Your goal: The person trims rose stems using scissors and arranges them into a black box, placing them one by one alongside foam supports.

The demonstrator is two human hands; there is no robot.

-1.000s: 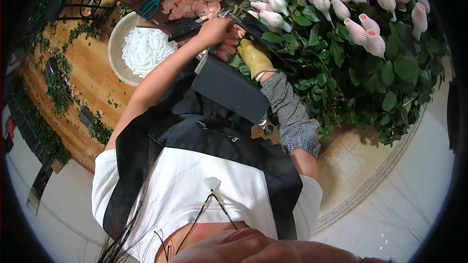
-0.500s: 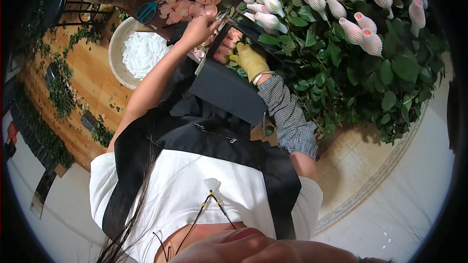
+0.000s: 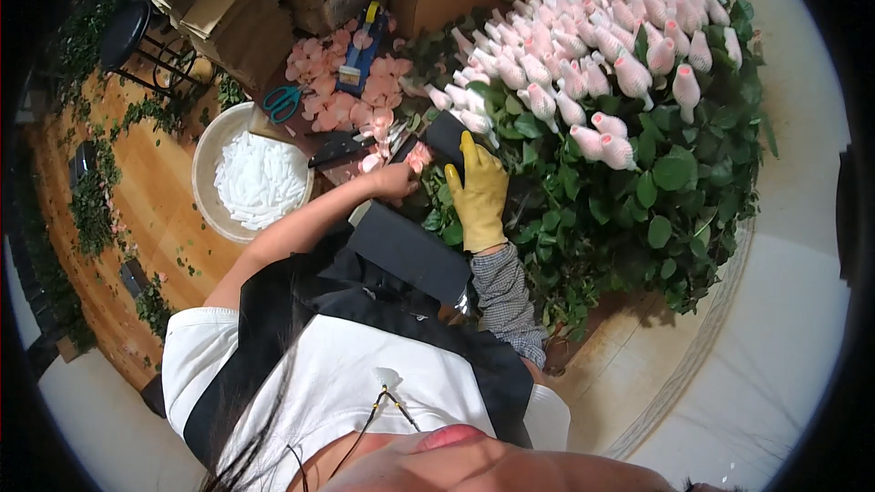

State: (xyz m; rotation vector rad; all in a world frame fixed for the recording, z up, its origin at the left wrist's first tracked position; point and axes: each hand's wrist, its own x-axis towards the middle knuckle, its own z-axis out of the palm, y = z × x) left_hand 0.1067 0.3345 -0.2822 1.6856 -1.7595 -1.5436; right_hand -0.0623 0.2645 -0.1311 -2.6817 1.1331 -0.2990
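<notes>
Bare left hand in at the soft, peach-pink rose bloom!
Bloom-handling step, by the look of it: curled fingers, though whether they pinch, I can't tell. The bloom sits beside a flat, dark panel, where the right hand in a smooth yellow glove spreads, thumb apart. Calls for a light touch, I'd say; pale-pink mesh sleeves crowd glossy green leaves.

Left hand is bare, fingers curled, tips hard to see. Left forearm is bare and slants in from lower left. Right hand wears a yellow glove, thumb spread from the fingers. Right forearm sits steep in a checked sleeve. Hands stay apart.
</notes>
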